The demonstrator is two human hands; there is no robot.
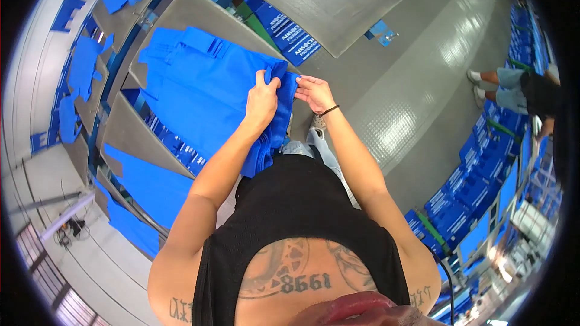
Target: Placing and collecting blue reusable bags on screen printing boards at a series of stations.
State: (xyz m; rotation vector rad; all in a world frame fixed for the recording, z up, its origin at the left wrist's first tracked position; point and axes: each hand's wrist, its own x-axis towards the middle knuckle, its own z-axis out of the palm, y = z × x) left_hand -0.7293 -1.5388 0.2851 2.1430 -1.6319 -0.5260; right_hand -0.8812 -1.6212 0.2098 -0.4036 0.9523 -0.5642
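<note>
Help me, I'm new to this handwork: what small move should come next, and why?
I'd probably have the right hand tug the edge of the blue fabric gently outward while the left hand steadies it: the left grips a bunched fold, the right's fingertips are at the edge beside it, and the fabric there looks crumpled.

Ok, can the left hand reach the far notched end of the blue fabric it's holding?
Likely yes: nothing stands on the blue fabric between the left hand and the far end, though the hand would probably have to loosen its pinch first.
</note>
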